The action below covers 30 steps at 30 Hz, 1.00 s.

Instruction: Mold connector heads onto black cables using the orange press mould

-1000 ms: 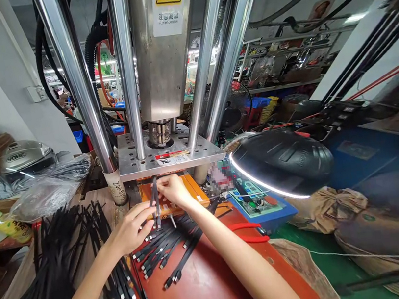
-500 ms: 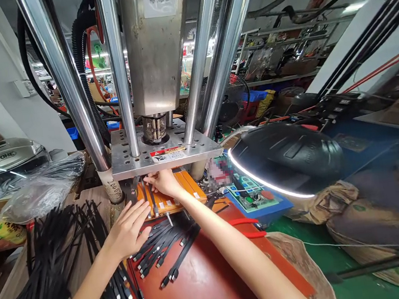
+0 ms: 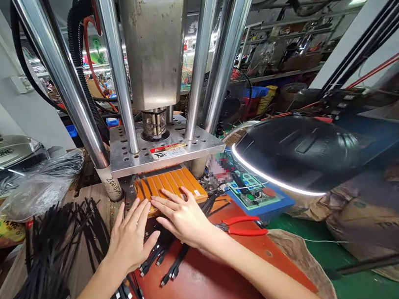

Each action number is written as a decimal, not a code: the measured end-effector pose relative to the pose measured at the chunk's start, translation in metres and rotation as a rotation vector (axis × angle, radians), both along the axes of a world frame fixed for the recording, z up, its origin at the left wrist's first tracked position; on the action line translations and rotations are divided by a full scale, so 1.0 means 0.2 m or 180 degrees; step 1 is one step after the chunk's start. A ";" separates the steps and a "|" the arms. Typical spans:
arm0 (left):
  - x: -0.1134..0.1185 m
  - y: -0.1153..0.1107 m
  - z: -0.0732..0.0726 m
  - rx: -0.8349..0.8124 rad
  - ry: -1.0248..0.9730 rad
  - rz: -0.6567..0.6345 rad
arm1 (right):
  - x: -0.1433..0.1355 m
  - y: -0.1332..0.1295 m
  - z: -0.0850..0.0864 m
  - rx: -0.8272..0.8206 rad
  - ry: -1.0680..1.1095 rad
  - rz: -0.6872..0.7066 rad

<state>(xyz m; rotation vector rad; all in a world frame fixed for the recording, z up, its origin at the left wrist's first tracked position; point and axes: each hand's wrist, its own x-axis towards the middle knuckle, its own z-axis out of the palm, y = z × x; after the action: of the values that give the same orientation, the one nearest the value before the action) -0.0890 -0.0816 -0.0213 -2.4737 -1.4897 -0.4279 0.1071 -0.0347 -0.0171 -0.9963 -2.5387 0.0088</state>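
Note:
An orange grooved block (image 3: pixel 174 180) sits under the metal press plate (image 3: pixel 167 160), with black cables lying in its left grooves. My left hand (image 3: pixel 128 238) rests at the block's front left edge, fingers stretched out, the thumb apart. Beside it, my right hand (image 3: pixel 185 218) lies over the block's front edge with its fingers spread. Neither hand is wrapped round anything; what lies under the fingertips is hidden. Below both hands, black cables with metal plugs (image 3: pixel 172 273) lie on the reddish-brown board (image 3: pixel 212 291).
Many black cables (image 3: pixel 45 270) cover the wooden surface at the left. Red-handled pliers (image 3: pixel 245 227) lie right of my right hand, near a blue control box (image 3: pixel 262 202). Steel columns (image 3: pixel 119 81) rise around the press. A black lamp (image 3: pixel 289 156) hangs at the right.
My right hand has come out from under the press plate towards the block's front edge, and its fingers have spread. My left hand has stayed near the block's left corner.

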 end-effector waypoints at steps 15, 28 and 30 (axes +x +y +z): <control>0.03 0.59 0.08 -0.0822 -0.0545 0.1214 | -0.28 0.49 0.13 -0.0577 -0.0658 -0.0594; -0.03 0.65 0.06 -0.0656 -0.0581 0.1543 | -0.14 0.49 0.15 -0.0358 -0.0147 -0.0971; -0.09 0.52 0.03 -0.0601 -0.0504 0.1750 | 0.06 0.34 0.10 -0.0206 0.0014 -0.1216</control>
<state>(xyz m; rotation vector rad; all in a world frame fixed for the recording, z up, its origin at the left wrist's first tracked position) -0.1065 0.0219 -0.0150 -2.0559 -2.2679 -0.3940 0.1197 0.0329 0.0023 -1.4881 -2.3164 -0.0165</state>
